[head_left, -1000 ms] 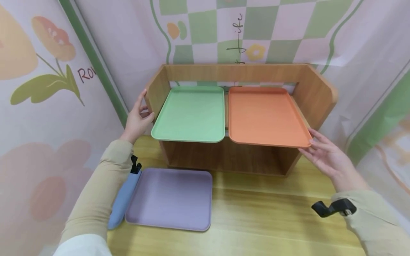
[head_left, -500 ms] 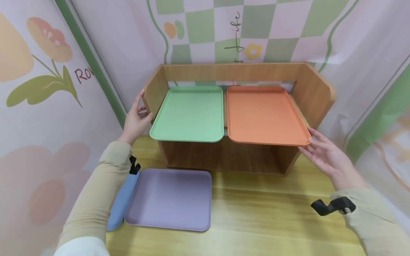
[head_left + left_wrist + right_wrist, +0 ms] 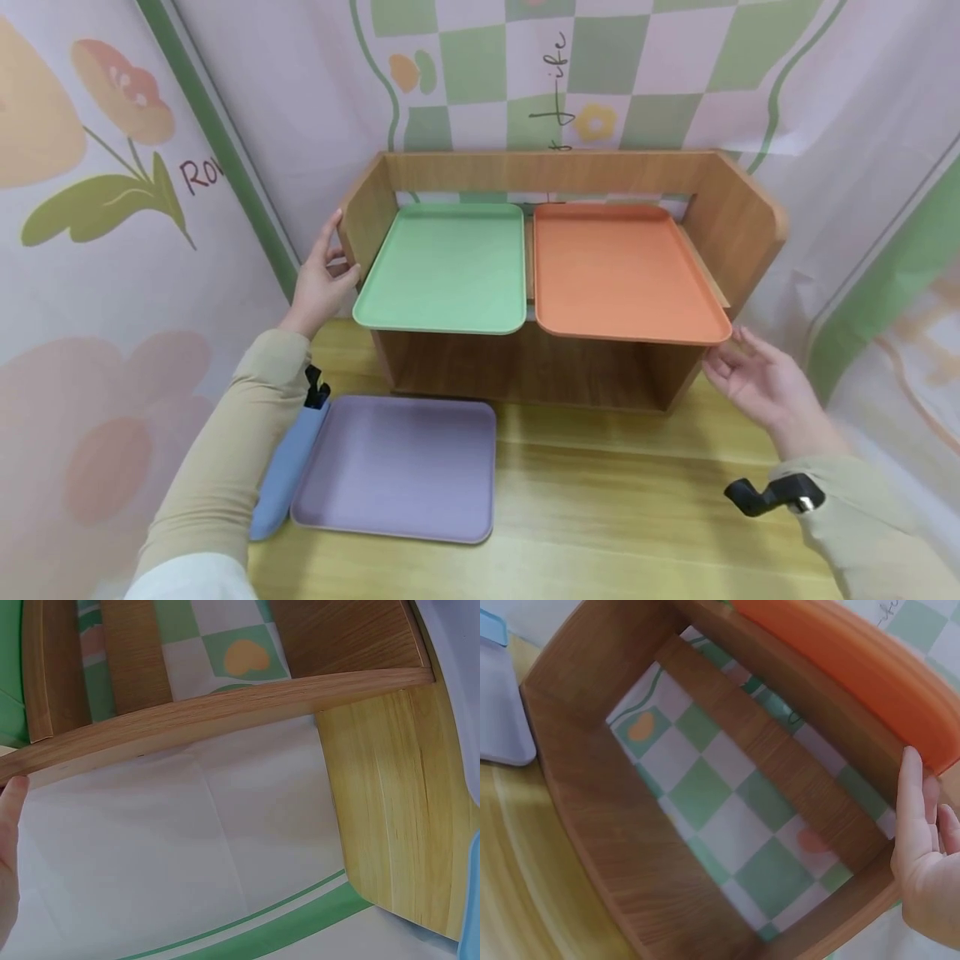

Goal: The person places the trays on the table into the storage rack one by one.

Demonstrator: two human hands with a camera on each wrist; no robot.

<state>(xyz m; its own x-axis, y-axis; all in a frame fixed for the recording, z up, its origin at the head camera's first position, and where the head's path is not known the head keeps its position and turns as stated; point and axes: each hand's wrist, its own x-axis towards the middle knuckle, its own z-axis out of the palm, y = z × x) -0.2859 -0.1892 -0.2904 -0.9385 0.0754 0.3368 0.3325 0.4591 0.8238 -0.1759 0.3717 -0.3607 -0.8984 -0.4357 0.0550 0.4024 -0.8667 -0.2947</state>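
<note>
A wooden shelf unit point(image 3: 738, 208) stands on the table and carries a green tray point(image 3: 442, 267) and an orange tray point(image 3: 622, 271) side by side. My left hand point(image 3: 322, 271) rests with straight fingers against the unit's left side panel point(image 3: 225, 705); a fingertip point(image 3: 11, 799) touches the panel's edge. My right hand point(image 3: 750, 375) hovers just under the orange tray's front right corner, fingers relaxed and holding nothing. In the right wrist view its fingers point(image 3: 910, 795) reach up beside the orange tray's edge point(image 3: 855, 652).
A purple tray point(image 3: 397, 467) lies on the yellow wooden table point(image 3: 637, 500) in front of the shelf. A blue tray point(image 3: 288, 467) lies partly hidden under my left forearm. Patterned cloth walls close in at the left, back and right.
My right hand has dropped from the orange tray's front right corner to just below it. The left hand and the trays have stayed where they were.
</note>
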